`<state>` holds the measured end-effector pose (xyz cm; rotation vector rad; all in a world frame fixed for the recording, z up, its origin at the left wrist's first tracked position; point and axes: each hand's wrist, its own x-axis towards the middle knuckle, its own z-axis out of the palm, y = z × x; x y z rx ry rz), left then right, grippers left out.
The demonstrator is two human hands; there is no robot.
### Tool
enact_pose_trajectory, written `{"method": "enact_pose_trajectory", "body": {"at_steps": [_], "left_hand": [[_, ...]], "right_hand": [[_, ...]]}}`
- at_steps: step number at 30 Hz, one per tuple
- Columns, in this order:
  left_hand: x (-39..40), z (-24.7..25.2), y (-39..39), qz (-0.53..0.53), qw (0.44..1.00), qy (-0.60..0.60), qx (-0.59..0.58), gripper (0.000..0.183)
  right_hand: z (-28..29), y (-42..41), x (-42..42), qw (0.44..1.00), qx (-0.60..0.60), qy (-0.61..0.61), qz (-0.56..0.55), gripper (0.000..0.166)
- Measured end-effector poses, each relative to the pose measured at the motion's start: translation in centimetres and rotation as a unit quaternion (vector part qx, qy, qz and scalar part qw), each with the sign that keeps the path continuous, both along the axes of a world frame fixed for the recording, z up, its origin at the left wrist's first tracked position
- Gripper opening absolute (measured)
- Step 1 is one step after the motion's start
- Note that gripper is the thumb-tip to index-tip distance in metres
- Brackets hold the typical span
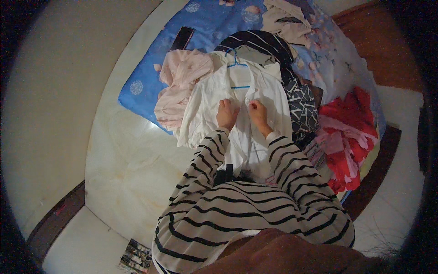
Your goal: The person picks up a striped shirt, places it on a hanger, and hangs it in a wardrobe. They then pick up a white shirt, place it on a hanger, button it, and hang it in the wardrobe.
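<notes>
A white long-sleeved shirt (pixel 209 99) lies front up before me, its front edges parted at the neck. Inside it is a blue clothes hanger (pixel 240 87), whose hook rises above the collar. My left hand (pixel 227 114) rests over the shirt's left front panel, thumb toward the middle; whether it grips the cloth is hidden. On the opposite side, my right hand (pixel 258 114) has its fingers curled, pinching the edge of the right front panel. The shirt's lower end reaches toward my lap.
Left of the shirt is a crumpled pale pink garment (pixel 184 68), near a dark phone-like object (pixel 182 38). Black striped cloth (pixel 253 37), a black-and-white patterned garment (pixel 303 109) and red-pink cloth (pixel 352 133) lie around it. Beneath spreads a blue floral sheet (pixel 147 77); beige clothing (pixel 287 20) lies farther back.
</notes>
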<state>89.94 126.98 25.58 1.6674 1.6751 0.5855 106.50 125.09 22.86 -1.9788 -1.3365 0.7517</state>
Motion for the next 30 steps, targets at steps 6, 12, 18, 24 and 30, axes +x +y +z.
{"method": "enact_pose_trajectory", "body": {"at_steps": [6, 12, 18, 24, 30], "left_hand": [[1.0, -2.0, 1.3, -0.013, 0.999, 0.044, 0.004, 0.027], [0.7, -3.3, 1.7, 0.001, 0.999, 0.013, 0.051, 0.017], [2.1, -2.7, 2.0, 0.024, 0.999, 0.017, 0.021, 0.013], [1.7, -3.7, 1.7, 0.066, 0.99, -0.123, 0.013, 0.016], [1.2, -3.6, 1.2, 0.084, 0.965, -0.24, -0.057, 0.016]], "right_hand": [[-2.6, 2.8, -0.2, 0.996, 0.036, -0.055, 0.063, 0.011], [-4.3, 3.1, -0.2, 0.998, 0.003, -0.056, 0.038, 0.011], [-4.9, 3.2, 1.0, 0.997, -0.055, -0.052, 0.007, 0.017], [-4.1, 3.2, 1.0, 0.998, -0.042, -0.044, 0.019, 0.018], [-1.8, 2.3, 0.3, 0.991, -0.077, 0.109, 0.001, 0.014]]}}
